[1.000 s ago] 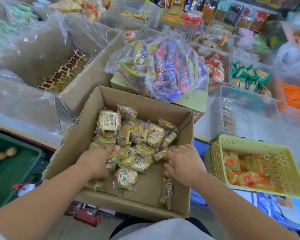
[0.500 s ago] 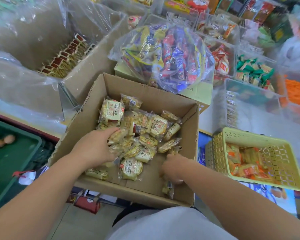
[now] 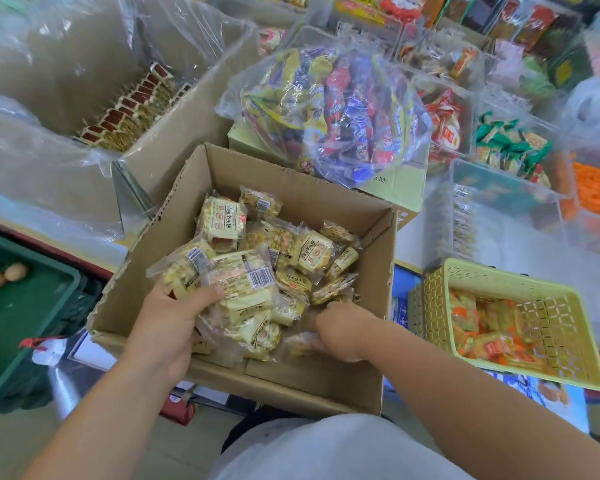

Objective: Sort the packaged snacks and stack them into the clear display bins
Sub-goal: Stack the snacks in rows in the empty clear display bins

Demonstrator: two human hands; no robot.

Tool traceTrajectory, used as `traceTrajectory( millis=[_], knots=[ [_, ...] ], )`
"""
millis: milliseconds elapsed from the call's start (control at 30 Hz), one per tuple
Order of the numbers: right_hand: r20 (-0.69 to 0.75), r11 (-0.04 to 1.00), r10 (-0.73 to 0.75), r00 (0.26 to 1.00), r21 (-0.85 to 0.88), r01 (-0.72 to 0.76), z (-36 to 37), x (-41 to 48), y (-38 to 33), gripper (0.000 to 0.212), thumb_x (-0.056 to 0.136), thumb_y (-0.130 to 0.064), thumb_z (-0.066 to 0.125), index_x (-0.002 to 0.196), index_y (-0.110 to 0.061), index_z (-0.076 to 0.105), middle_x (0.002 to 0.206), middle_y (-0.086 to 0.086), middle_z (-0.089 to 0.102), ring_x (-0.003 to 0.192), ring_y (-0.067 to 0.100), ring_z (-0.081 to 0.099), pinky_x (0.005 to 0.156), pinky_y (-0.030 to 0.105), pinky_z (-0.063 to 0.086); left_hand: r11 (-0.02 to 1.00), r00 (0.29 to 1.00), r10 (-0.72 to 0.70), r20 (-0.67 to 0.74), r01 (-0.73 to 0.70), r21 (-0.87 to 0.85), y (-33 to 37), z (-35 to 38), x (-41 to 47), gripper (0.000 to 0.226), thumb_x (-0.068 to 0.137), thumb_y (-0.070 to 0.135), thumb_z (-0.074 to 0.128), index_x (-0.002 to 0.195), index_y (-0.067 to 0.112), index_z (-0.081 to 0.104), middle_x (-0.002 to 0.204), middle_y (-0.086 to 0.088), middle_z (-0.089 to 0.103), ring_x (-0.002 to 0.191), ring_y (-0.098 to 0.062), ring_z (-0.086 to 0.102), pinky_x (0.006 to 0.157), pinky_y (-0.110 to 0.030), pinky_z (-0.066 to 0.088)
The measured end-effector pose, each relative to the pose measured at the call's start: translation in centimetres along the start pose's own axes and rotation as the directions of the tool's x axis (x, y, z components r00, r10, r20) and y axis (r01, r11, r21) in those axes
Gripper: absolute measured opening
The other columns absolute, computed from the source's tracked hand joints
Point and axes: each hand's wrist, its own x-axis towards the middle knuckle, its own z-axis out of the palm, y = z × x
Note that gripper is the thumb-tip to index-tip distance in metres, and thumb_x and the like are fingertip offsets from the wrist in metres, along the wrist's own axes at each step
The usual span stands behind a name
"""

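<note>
While the left hand (image 3: 167, 323) grips a bunch of pale yellow snack packets (image 3: 236, 275) above the near left part of the cardboard box (image 3: 309, 188), thumb pressed across the top one, we judge the job to be at an early stage: this is gathering, not yet stacking. The topmost packet in that bunch lies back side up, its long axis running roughly left to right, with the barcode end toward the right; the one tucked beside it tilts up and away to the left. Moving across the box, we count many more of the same packets loose on the floor, pointing every which way (no order to them at all), so most of the sorting is left. The right hand (image 3: 340, 332) reaches down at the near right side with its fingers curled over a lone packet (image 3: 300, 342); we cannot tell whether it has that packet pinched, since the fingertips are hidden. Further right sits a yellow basket (image 3: 499, 276) holding orange packets, and beyond it the clear bins (image 3: 492, 173), where we see none of the pale yellow kind yet.
</note>
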Motion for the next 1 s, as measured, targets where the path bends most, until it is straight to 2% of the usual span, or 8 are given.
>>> traceTrajectory(
  millis=[167, 300, 433, 600, 700, 767, 900, 1000],
  knots=[
    [-0.326, 0.826, 0.139, 0.935, 0.559, 0.072, -2.2, -4.3, 3.4, 0.038, 0.107, -0.047, 0.038, 0.078, -0.024, 0.047, 0.076, 0.002, 0.056, 0.071, 0.02, 0.056, 0.063, 0.034, 0.046, 0.95, 0.996, -0.088, 0.021, 0.09, -0.298, 0.2, 2.0, -0.6, 0.059, 0.076, 0.008, 0.075, 0.131, 0.009, 0.055, 0.079, -0.005, 0.071, 0.053, -0.013, 0.065, 0.051, -0.029, 0.057],
    [-0.376, 0.25, 0.334, 0.864, 0.919, 0.304, -2.2, -7.8, 5.7, 0.035, 0.105, -0.045, 0.046, 0.094, -0.024, 0.072, 0.09, -0.002, 0.076, 0.087, 0.018, 0.075, 0.075, 0.037, 0.064, 0.912, 0.992, -0.1, 0.075, 0.122, -0.391, -0.2, 4.8, -1.5, 0.038, 0.066, 0.016, 0.076, 0.101, 0.014, 0.064, 0.072, -0.002, 0.064, 0.058, -0.012, 0.061, 0.057, -0.028, 0.058],
    [-0.356, -0.164, 0.4, 0.844, 0.879, 0.448, -1.7, -10.1, 7.1, 0.037, 0.1, -0.048, 0.048, 0.116, -0.028, 0.075, 0.114, 0.01, 0.076, 0.106, 0.028, 0.073, 0.078, 0.037, 0.062, 0.889, 0.986, -0.072, 0.152, 0.133, -0.439, -1.3, 9.2, -3.2, 0.028, 0.069, 0.012, 0.074, 0.096, 0.014, 0.066, 0.065, 0.002, 0.063, 0.051, -0.008, 0.058, 0.05, -0.021, 0.053],
    [-0.405, -0.265, 0.449, 0.797, 0.791, 0.551, -0.5, -12.2, 10.9, 0.041, 0.101, -0.052, 0.046, 0.117, -0.029, 0.075, 0.118, 0.013, 0.074, 0.11, 0.033, 0.071, 0.08, 0.042, 0.062, 0.902, 0.978, -0.044, 0.202, 0.126, -0.413, -2.8, 15.9, -5.9, 0.018, 0.071, 0.007, 0.067, 0.064, 0.015, 0.081, 0.075, -0.009, 0.075, 0.058, -0.015, 0.07, 0.046, -0.023, 0.055],
    [-0.438, -0.257, 0.391, 0.809, 0.792, 0.553, 0.6, -14.4, 14.2, 0.045, 0.097, -0.062, 0.044, 0.115, -0.034, 0.075, 0.118, 0.01, 0.075, 0.109, 0.031, 0.072, 0.077, 0.037, 0.062, 0.899, 0.976, -0.043, 0.214, 0.131, -0.418, -4.4, 19.9, -7.7, 0.019, 0.071, 0.004, 0.067, 0.075, 0.013, 0.083, 0.108, -0.023, 0.076, 0.094, -0.038, 0.075, 0.07, -0.051, 0.065],
    [-0.485, -0.225, 0.324, 0.813, 0.795, 0.564, 1.6, -16.1, 16.5, 0.045, 0.091, -0.069, 0.054, 0.118, -0.038, 0.072, 0.12, 0.005, 0.074, 0.109, 0.028, 0.072, 0.079, 0.035, 0.062, 0.898, 0.972, -0.029, 0.232, 0.127, -0.421, -5.8, 22.7, -8.9, 0.025, 0.073, 0.004, 0.063, 0.087, 0.008, 0.083, 0.113, -0.025, 0.074, 0.101, -0.047, 0.073, 0.073, -0.069, 0.058],
    [-0.527, -0.2, 0.261, 0.809, 0.79, 0.579, 4.3, -18.6, 21.1, 0.022, 0.096, -0.043, 0.062, 0.115, -0.039, 0.072, 0.12, 0.002, 0.074, 0.108, 0.026, 0.072, 0.081, 0.034, 0.062, 0.899, 0.963, -0.062, 0.264, 0.169, -0.404, -9.3, 28.9, -11.0, 0.03, 0.073, 0.004, 0.06, 0.095, -0.002, 0.08, 0.117, -0.032, 0.071, 0.101, -0.053, 0.07, 0.074, -0.071, 0.056],
    [-0.535, -0.229, 0.277, 0.798, 0.77, 0.595, 6.3, -20.2, 23.8, 0.029, 0.094, -0.042, 0.063, 0.121, -0.051, 0.063, 0.122, -0.004, 0.073, 0.105, 0.026, 0.073, 0.075, 0.03, 0.062, 0.898, 0.951, -0.09, 0.295, 0.205, -0.389, -11.4, 33.2, -12.2, 0.033, 0.063, 0.006, 0.07, 0.093, 0.0, 0.081, 0.118, -0.032, 0.07, 0.102, -0.053, 0.07, 0.073, -0.069, 0.056]
  ],
)
